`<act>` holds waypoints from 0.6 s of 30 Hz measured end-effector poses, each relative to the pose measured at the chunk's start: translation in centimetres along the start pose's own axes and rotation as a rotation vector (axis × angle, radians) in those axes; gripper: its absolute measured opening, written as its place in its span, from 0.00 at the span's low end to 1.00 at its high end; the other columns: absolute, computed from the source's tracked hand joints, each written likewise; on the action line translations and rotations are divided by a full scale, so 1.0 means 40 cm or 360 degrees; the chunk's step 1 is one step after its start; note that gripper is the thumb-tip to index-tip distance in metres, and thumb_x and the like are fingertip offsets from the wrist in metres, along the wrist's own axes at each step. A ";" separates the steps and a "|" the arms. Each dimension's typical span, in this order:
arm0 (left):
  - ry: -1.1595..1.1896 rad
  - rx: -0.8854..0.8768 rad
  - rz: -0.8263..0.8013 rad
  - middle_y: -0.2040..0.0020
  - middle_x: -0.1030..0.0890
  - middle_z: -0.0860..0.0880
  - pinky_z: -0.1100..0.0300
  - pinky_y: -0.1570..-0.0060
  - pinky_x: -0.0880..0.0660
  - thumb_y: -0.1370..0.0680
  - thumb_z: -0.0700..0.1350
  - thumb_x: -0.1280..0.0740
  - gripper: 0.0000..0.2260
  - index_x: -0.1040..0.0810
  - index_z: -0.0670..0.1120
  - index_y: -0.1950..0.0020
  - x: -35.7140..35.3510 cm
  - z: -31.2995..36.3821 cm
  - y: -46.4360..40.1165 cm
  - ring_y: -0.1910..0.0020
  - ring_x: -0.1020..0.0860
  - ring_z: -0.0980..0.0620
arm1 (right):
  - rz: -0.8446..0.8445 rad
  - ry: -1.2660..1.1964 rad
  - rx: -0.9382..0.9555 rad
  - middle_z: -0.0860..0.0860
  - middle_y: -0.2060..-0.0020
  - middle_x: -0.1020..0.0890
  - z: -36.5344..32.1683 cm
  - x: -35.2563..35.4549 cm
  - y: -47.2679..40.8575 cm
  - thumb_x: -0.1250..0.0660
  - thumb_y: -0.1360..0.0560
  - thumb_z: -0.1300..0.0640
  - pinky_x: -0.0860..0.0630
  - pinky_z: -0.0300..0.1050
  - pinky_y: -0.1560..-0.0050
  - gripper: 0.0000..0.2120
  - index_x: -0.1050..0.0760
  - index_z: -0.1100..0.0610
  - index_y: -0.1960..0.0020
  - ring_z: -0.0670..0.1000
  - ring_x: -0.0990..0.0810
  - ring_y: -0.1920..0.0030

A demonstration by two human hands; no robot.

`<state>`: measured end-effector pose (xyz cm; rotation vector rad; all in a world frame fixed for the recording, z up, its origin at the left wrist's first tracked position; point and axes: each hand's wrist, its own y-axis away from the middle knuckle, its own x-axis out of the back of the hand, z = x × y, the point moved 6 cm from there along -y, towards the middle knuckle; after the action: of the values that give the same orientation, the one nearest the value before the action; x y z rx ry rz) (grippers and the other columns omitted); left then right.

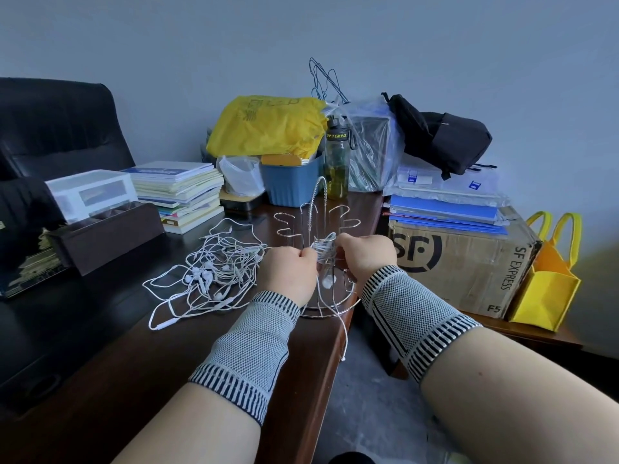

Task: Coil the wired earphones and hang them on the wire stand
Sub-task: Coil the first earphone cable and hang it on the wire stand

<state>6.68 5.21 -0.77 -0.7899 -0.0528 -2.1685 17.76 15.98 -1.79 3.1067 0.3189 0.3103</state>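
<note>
A thin white earphone coil (323, 251) is pinched between the left hand (290, 269) and right hand (363, 254) before the wire stand (313, 212), its tail dangling past the surface (134, 363) edge

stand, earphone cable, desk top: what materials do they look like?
Wire stand: thin bright metal rod, probably chromed or polished steel; it glints. Coiled earphones, held between both hands: white, smooth, limp cord, likely rubbery plastic. Desk: dark brown, semi-gloss with soft reflections; wood or veneer, can't tell which.
</note>
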 end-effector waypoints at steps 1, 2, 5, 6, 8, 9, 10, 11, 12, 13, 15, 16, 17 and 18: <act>0.0060 -0.0001 -0.0013 0.65 0.17 0.42 0.49 0.59 0.22 0.23 0.46 0.41 0.18 0.17 0.36 0.63 -0.003 -0.003 0.003 0.61 0.19 0.43 | 0.0000 -0.0005 0.0000 0.58 0.66 0.16 0.001 0.000 -0.001 0.32 0.33 0.52 0.18 0.57 0.54 0.13 0.22 0.60 0.72 0.59 0.15 0.60; 0.0117 0.0002 -0.0020 0.65 0.16 0.42 0.47 0.57 0.21 0.24 0.46 0.40 0.18 0.17 0.36 0.63 -0.004 -0.006 0.009 0.61 0.18 0.42 | -0.0001 -0.0022 0.0002 0.58 0.67 0.16 0.003 -0.002 -0.001 0.32 0.34 0.52 0.19 0.57 0.54 0.13 0.23 0.59 0.73 0.60 0.16 0.60; 0.0145 -0.0016 -0.0037 0.77 0.23 0.51 0.57 0.70 0.29 0.24 0.44 0.38 0.19 0.23 0.38 0.73 -0.003 -0.017 0.027 0.74 0.27 0.47 | -0.0032 -0.0096 0.0008 0.56 0.72 0.18 0.008 -0.006 -0.005 0.32 0.34 0.54 0.20 0.59 0.56 0.13 0.26 0.57 0.75 0.61 0.16 0.62; 0.0127 -0.0041 -0.0064 0.81 0.28 0.53 0.61 0.73 0.34 0.24 0.42 0.37 0.20 0.26 0.41 0.76 -0.004 -0.016 0.037 0.78 0.31 0.51 | -0.0053 -0.0121 0.0011 0.56 0.71 0.17 0.010 -0.008 -0.004 0.31 0.33 0.55 0.20 0.60 0.55 0.11 0.26 0.57 0.73 0.61 0.16 0.62; 0.0111 -0.0121 -0.0142 0.82 0.29 0.56 0.63 0.77 0.36 0.23 0.40 0.37 0.18 0.22 0.44 0.73 -0.010 -0.016 0.053 0.81 0.33 0.56 | -0.0071 -0.0176 0.0021 0.58 0.67 0.16 0.015 -0.009 0.002 0.31 0.33 0.57 0.19 0.61 0.55 0.07 0.25 0.57 0.68 0.61 0.15 0.61; 0.0107 -0.0174 -0.0166 0.77 0.24 0.59 0.65 0.78 0.36 0.23 0.40 0.37 0.16 0.19 0.42 0.70 -0.013 -0.017 0.055 0.82 0.32 0.57 | -0.0068 -0.0194 0.0035 0.58 0.65 0.16 0.020 -0.008 0.005 0.31 0.32 0.58 0.18 0.61 0.55 0.05 0.25 0.57 0.66 0.59 0.15 0.62; 0.0085 -0.0236 -0.0162 0.68 0.19 0.61 0.66 0.77 0.35 0.24 0.40 0.37 0.15 0.18 0.39 0.68 -0.014 -0.018 0.055 0.80 0.30 0.58 | -0.0059 -0.0195 0.0070 0.58 0.65 0.16 0.023 -0.005 0.009 0.31 0.32 0.59 0.18 0.60 0.55 0.04 0.25 0.57 0.64 0.58 0.15 0.62; 0.0031 -0.0304 -0.0144 0.56 0.16 0.60 0.65 0.74 0.34 0.24 0.40 0.36 0.15 0.19 0.37 0.69 -0.014 -0.019 0.054 0.78 0.28 0.58 | -0.0042 -0.0173 0.0121 0.57 0.65 0.16 0.027 0.000 0.015 0.31 0.32 0.59 0.18 0.59 0.55 0.04 0.26 0.56 0.64 0.57 0.15 0.62; -0.0045 -0.0375 -0.0133 0.47 0.17 0.58 0.63 0.71 0.32 0.23 0.41 0.36 0.17 0.21 0.36 0.70 -0.017 -0.018 0.053 0.74 0.26 0.57 | -0.0034 -0.0145 0.0177 0.56 0.65 0.16 0.029 0.006 0.021 0.31 0.32 0.59 0.18 0.57 0.56 0.05 0.26 0.55 0.65 0.58 0.16 0.62; -0.0121 -0.0451 -0.0131 0.42 0.18 0.56 0.62 0.68 0.33 0.23 0.42 0.35 0.17 0.22 0.36 0.71 -0.021 -0.018 0.052 0.70 0.25 0.54 | -0.0056 -0.0130 0.0223 0.56 0.66 0.17 0.032 0.008 0.028 0.30 0.32 0.58 0.19 0.56 0.58 0.07 0.26 0.54 0.67 0.58 0.17 0.63; -0.0214 -0.0583 -0.0154 0.41 0.18 0.55 0.61 0.65 0.32 0.23 0.43 0.35 0.19 0.26 0.40 0.74 -0.030 -0.015 0.057 0.67 0.24 0.51 | -0.0225 -0.0123 0.0258 0.55 0.69 0.20 0.039 -0.004 0.048 0.29 0.30 0.56 0.25 0.51 0.63 0.12 0.25 0.54 0.71 0.57 0.22 0.67; -0.0241 -0.0629 -0.0159 0.42 0.19 0.55 0.60 0.65 0.32 0.23 0.44 0.34 0.20 0.29 0.44 0.75 -0.032 -0.014 0.060 0.67 0.25 0.52 | -0.0321 -0.0123 0.0260 0.55 0.70 0.21 0.043 -0.014 0.058 0.28 0.30 0.54 0.27 0.50 0.63 0.13 0.25 0.55 0.72 0.55 0.25 0.68; -0.0267 -0.0661 -0.0161 0.43 0.19 0.55 0.60 0.65 0.33 0.23 0.45 0.34 0.21 0.31 0.46 0.76 -0.033 -0.014 0.062 0.68 0.26 0.54 | -0.0377 -0.0120 0.0272 0.55 0.70 0.22 0.045 -0.021 0.066 0.28 0.29 0.53 0.29 0.49 0.63 0.14 0.23 0.56 0.71 0.54 0.27 0.68; -0.0291 -0.0676 -0.0169 0.43 0.19 0.56 0.62 0.65 0.35 0.23 0.45 0.33 0.21 0.32 0.47 0.75 -0.035 -0.014 0.066 0.69 0.28 0.57 | -0.0384 -0.0123 0.0301 0.55 0.71 0.23 0.042 -0.022 0.071 0.28 0.29 0.53 0.29 0.49 0.63 0.14 0.23 0.57 0.70 0.53 0.27 0.69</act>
<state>8.92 4.24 -2.55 -1.2491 0.2876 -2.2312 17.80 13.05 -3.55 3.2016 0.7551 0.1648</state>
